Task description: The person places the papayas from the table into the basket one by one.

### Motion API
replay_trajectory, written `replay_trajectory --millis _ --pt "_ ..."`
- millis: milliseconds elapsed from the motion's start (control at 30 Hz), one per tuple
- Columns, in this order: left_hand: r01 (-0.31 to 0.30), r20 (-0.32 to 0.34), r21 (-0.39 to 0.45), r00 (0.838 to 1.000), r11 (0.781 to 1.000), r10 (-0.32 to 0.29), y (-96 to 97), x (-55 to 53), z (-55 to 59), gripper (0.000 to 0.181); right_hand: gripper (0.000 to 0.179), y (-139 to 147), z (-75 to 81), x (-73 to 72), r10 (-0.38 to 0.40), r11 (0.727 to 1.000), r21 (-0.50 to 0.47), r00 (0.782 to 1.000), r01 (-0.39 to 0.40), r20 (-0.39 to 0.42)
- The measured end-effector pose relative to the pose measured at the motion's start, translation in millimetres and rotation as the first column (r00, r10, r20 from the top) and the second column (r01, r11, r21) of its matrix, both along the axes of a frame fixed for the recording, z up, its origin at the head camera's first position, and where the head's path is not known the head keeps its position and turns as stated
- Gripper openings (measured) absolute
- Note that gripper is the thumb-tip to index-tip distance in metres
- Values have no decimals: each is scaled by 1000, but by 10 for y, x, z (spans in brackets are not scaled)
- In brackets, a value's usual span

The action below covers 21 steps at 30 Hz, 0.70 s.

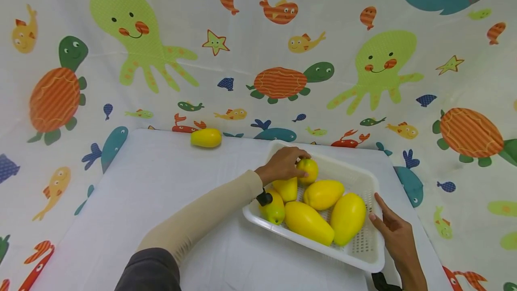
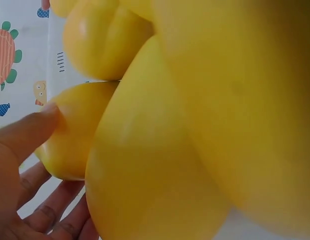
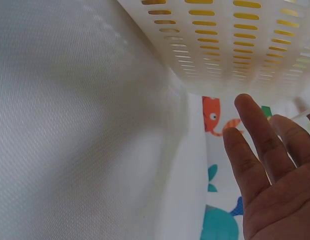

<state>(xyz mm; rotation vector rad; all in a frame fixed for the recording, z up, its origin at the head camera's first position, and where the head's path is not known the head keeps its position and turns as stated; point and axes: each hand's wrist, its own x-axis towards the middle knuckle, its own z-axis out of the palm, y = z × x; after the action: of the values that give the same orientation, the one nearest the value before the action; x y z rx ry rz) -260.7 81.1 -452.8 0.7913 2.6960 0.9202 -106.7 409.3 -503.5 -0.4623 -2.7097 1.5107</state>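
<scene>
A white plastic basket point(image 1: 313, 247) with slotted walls holds several smooth, oblong yellow fruits point(image 1: 308, 222), shaped like mangoes or papayas. My left hand point(image 1: 284, 164) reaches over the basket's far left part and grips one yellow fruit point(image 1: 308, 170) there. In the left wrist view, the thumb lies on top of that fruit point(image 2: 75, 131) and the fingers curve below it. Larger fruits fill the foreground. My right hand point(image 1: 397, 237) holds the basket's right end, thumb over the rim, fingers outside. The right wrist view shows those fingers point(image 3: 265, 142) beside the slotted wall point(image 3: 230, 40).
One more yellow fruit point(image 1: 206, 138) lies alone at the back left of the white-covered table point(image 1: 218, 178). Behind the table hangs a curtain point(image 1: 242, 53) printed with sea animals. The basket stands at an angle on the table's right half.
</scene>
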Motion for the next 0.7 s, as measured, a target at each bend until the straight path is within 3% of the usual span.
replay_trajectory --millis 433,700 --pt "11 -14 -68 1000 998 -12 -7 21 -4 60 70 4 -20 11 -4 1000 -3 1000 4 13" --pt "5 54 -68 999 998 -2 -46 47 71 68 68 5 -12 4 8 1000 9 1000 -8 -4"
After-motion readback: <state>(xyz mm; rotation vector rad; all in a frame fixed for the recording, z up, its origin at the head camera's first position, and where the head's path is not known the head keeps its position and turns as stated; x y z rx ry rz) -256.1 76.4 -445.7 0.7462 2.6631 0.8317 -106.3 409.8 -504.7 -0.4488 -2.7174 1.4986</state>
